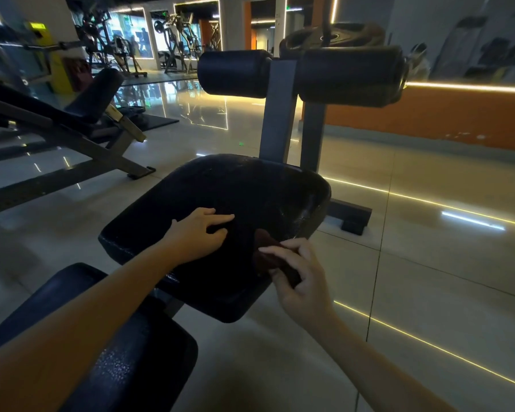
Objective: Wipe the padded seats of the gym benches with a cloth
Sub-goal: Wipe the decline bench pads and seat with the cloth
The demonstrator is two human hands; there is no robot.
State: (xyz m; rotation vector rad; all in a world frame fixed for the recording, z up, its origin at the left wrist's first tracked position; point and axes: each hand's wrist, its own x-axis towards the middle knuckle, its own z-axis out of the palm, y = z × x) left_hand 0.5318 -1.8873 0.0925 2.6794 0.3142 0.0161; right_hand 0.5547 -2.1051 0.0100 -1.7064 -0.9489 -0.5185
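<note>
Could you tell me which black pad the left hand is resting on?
The wide seat pad in the middle, where the right hand grips the cloth; not the narrower pad nearest the camera.

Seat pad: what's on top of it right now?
The left hand rests on the seat pad; a dark cloth lies near its right edge, pinched by the right hand. Pad surface under both is covered.

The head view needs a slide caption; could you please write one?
The left hand rests on the seat while the right hand grips a dark cloth on it.
</note>
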